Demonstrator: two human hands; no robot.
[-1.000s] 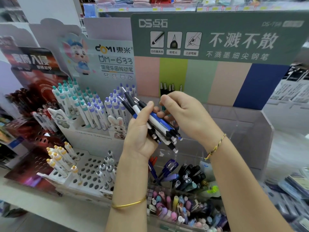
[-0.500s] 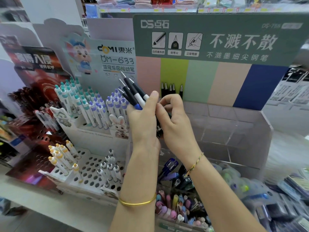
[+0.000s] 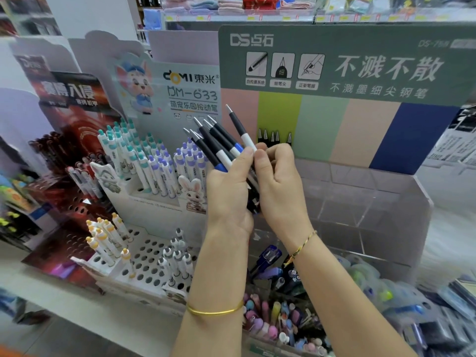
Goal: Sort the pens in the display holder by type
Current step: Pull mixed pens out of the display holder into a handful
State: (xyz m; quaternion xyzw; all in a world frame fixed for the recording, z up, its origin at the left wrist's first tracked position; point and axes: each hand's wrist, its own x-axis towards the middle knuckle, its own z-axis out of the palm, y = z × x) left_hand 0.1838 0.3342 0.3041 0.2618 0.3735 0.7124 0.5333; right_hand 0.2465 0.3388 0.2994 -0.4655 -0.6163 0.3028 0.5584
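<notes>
1. Shop shelves fill the background; on the desk (image 3: pixel 64 318) a clear holder (image 3: pixel 373 202) stands under a green sign (image 3: pixel 360 65).
2. Pens (image 3: pixel 219 148) with black grips and white-and-blue barrels are bunched before the holder's left end, tips up, long axes leaning left.
3. Left hand (image 3: pixel 229 197) grips the bunch from the left, thumb across the barrels. Right hand (image 3: pixel 280 191) curls its fingers (image 3: pixel 279 155) round the lower barrels from the holder's side.
4. One pen (image 3: pixel 239 127) stands apart on the holder's side of the bunch, nearest the right fingers; that hand looks best placed to draw it out.
5. Left of the holder stands a white rack (image 3: pixel 144 253); before it lies a bin (image 3: pixel 270 313) of mixed pens.
</notes>
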